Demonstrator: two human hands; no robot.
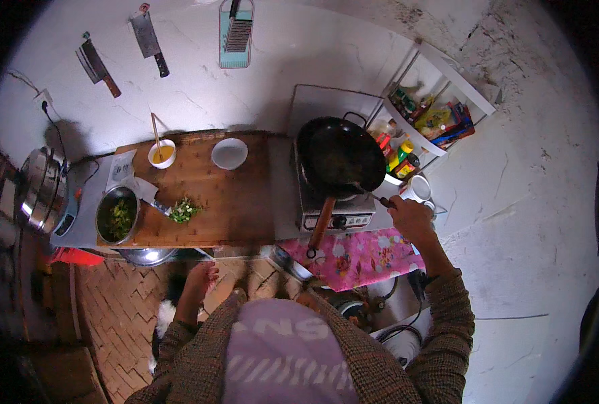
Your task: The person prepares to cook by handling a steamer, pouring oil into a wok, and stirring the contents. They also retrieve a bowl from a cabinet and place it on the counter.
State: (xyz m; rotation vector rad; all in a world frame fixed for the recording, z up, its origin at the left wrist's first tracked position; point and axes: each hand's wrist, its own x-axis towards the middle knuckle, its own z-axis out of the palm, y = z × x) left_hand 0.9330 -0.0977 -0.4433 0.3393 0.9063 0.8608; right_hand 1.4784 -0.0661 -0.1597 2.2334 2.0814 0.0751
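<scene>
My right hand (411,218) is closed on the dark handle of a metal cooking utensil (371,193), whose head rests inside the near edge of a black wok (341,151). The wok sits on a gas stove (352,220), its wooden handle (322,224) pointing towards me. My left hand (204,277) hangs below the counter's front edge, fingers loosely curled, with nothing visible in it. On a wooden cutting board (239,202) lie chopped greens (184,210) beside a cleaver (148,193). A white bowl (229,154) and a bowl of yellow liquid (162,154) with chopsticks stand behind them.
A metal bowl of greens (118,214) stands at the board's left corner. Left of it are a stacked steel pot (42,189) and a scale (65,223). A corner rack (418,129) with bottles stands right of the wok. A black-and-white animal (165,313) is on the floor by my left arm.
</scene>
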